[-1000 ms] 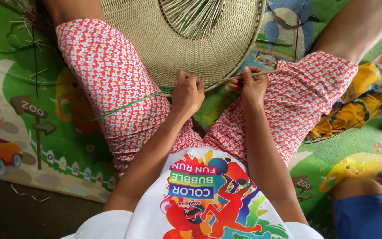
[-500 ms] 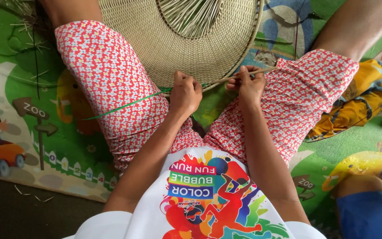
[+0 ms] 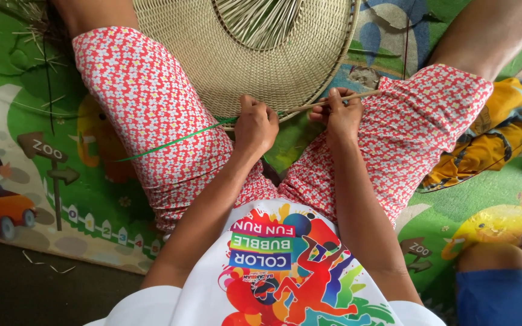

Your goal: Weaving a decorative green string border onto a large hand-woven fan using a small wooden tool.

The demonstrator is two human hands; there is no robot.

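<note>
A large round woven straw piece (image 3: 255, 66) lies between my knees, with loose unwoven stalks (image 3: 255, 21) fanning at its centre. My left hand (image 3: 256, 125) is closed at its near rim, pinching a thin green strip (image 3: 170, 142) that trails left across my thigh. My right hand (image 3: 338, 115) grips a tan reed (image 3: 357, 96) that runs along the rim and out to the right. The two hands are a short gap apart.
I sit on a colourful children's play mat (image 3: 43, 151), legs in red flowered shorts (image 3: 134, 102). Loose straw (image 3: 25, 15) lies top left. A yellow patterned cloth (image 3: 496, 133) is at right. Another person's knee in blue shorts (image 3: 502, 284) shows bottom right.
Both hands have shifted slightly up along the rim. The green strip and the reed stay gripped.
</note>
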